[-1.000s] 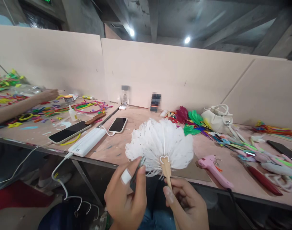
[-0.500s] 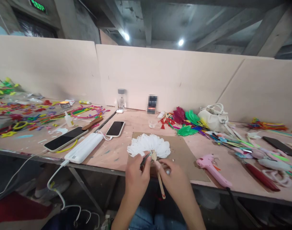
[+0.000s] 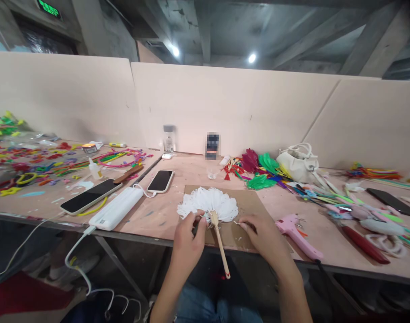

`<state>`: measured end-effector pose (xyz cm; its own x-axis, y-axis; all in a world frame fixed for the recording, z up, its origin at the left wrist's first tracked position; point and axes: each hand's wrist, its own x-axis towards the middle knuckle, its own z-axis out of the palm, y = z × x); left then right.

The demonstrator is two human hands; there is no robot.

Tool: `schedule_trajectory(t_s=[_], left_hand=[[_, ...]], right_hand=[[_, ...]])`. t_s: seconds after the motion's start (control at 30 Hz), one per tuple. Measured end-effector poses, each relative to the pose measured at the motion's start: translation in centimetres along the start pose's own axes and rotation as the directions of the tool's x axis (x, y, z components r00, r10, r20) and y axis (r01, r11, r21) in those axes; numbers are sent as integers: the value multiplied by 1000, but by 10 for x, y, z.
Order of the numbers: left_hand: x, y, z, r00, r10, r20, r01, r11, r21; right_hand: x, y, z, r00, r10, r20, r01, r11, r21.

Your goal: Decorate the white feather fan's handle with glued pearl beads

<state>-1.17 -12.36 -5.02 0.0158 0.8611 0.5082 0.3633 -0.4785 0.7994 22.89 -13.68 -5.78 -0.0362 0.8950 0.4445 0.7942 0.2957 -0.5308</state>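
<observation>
A white lacy fan (image 3: 208,202) lies spread on a brown cardboard sheet (image 3: 259,211), its wooden handle (image 3: 221,251) reaching past the table's front edge. My left hand (image 3: 189,237) is closed at the fan's lower left, with a small dark item, too small to name, between the fingers. To the right of the fan, my right hand (image 3: 263,235) pinches a tiny whitish bit just above the cardboard, apart from the handle.
A pink glue gun (image 3: 299,235) and a red-handled tool (image 3: 364,244) lie at right. Left are a white power bank (image 3: 116,208) and two phones. Colourful feathers (image 3: 262,170) and a white bag (image 3: 297,162) stand farther back.
My right hand has let go of the wooden handle and moved right, off the fan. My left hand has shifted slightly left, away from the handle.
</observation>
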Motion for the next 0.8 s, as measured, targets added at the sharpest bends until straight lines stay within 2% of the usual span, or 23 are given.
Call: schedule_trajectory(t_s=[0.1,0.2,0.3,0.4,0.5,0.8], left_hand=[[2,7,-3,999,0,40,2,999,-53],[6,16,-1,991,74,113,-62,992,-108],[12,24,6,971,151,185,-125,981,-147],[17,27,17,950,184,254,-140,973,-182],[18,24,25,928,201,313,-142,969,-202],[16,26,25,949,128,289,-72,977,-199]], right_hand=[[-4,-3,1,1000,10,-26,-9,999,53],[-10,-9,1,999,8,-39,-3,992,122],[-13,-18,2,999,9,-34,0,967,254],[-13,-27,3,999,20,-26,-8,921,390],[-13,-32,4,1000,14,-16,-6,903,430],[-19,-27,5,999,9,-53,14,908,420]])
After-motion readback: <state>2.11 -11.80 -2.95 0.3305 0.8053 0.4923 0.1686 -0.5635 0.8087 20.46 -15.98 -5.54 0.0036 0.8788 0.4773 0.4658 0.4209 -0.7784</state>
